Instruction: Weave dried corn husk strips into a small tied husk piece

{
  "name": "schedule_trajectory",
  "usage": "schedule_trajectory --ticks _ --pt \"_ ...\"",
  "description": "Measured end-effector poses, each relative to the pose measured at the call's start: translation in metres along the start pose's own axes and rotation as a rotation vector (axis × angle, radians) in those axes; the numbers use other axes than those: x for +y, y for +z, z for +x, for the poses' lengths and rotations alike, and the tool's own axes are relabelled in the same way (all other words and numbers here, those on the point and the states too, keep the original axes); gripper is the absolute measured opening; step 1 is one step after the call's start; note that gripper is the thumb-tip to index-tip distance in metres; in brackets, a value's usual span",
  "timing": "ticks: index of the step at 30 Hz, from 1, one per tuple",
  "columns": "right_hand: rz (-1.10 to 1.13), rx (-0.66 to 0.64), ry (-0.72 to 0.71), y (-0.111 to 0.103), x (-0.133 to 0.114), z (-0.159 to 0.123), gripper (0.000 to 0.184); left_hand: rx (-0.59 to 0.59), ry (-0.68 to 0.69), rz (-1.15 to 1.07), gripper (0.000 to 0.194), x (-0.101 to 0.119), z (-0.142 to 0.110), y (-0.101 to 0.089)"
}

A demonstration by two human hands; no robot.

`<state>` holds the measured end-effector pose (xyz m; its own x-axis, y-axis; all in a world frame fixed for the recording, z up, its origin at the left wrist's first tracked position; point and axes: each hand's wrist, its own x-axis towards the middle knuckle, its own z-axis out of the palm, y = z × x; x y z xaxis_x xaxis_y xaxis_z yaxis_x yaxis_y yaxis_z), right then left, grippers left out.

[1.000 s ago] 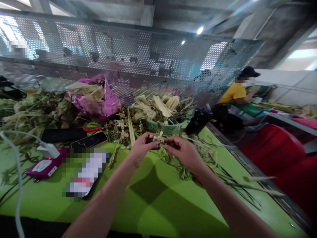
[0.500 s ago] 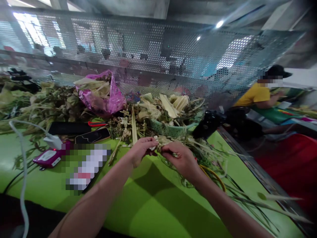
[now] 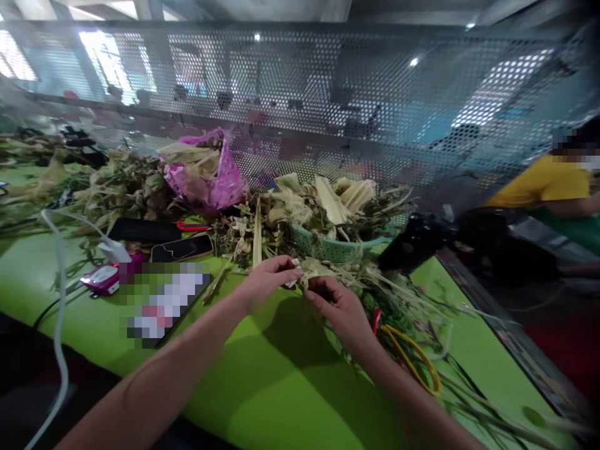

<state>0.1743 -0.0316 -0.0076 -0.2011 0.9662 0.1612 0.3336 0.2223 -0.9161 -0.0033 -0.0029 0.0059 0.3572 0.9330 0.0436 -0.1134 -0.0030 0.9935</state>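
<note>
Twelve o'clock points away from the wearer. At the far left of the work, a phone lies on the green table, at ten o'clock from the left hand and apart from it. A long dry leaf runs roughly twelve to six, its lower end just beyond that hand.

The left hand has its thumb and fingers pinched on a small pale plant scrap. The scrap sits at its fingertips, toward two o'clock from the palm, so this hand is the nearer. Which way the scrap's long axis runs I cannot tell; it is small and partly covered by fingers.

Beyond the scrap, at one o'clock, stands a green basket heaped with dry leaves. The right hand has the scrap at ten o'clock, its curled fingers and thumb close beside it; whether they grip it I cannot tell. Farther right, at four o'clock from this hand, lies a yellow loop.
</note>
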Motion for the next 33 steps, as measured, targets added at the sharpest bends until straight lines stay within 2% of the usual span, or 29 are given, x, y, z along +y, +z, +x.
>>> schedule_trajectory --ticks 5,13,17,21,25,29,33 --pt "0.039 -0.017 0.008 0.008 0.006 -0.007 0.02 -0.024 -0.002 0.01 0.028 -0.008 0.001 0.0" --pt "0.04 -0.016 -0.002 0.011 0.004 -0.008 0.018 0.043 -0.03 -0.086 0.025 -0.013 0.0 0.004" --pt "-0.016 -0.038 -0.045 0.011 -0.004 -0.011 0.012 0.04 -0.144 -0.197 0.02 -0.018 0.0 0.004" --pt "0.109 -0.083 -0.001 0.011 -0.005 -0.011 0.016 0.029 -0.18 -0.301 0.023 -0.019 0.001 0.002" --pt "0.253 -0.04 0.11 0.012 0.002 -0.009 0.021 -0.025 -0.114 -0.179 0.041 -0.009 -0.001 0.0" --pt "0.325 -0.036 0.1 0.014 0.007 -0.008 0.021 -0.049 -0.054 -0.004 0.036 -0.003 -0.002 0.001" --pt "0.309 -0.064 0.089 0.013 0.006 -0.008 0.023 -0.002 -0.057 -0.015 0.034 -0.005 0.001 0.001"
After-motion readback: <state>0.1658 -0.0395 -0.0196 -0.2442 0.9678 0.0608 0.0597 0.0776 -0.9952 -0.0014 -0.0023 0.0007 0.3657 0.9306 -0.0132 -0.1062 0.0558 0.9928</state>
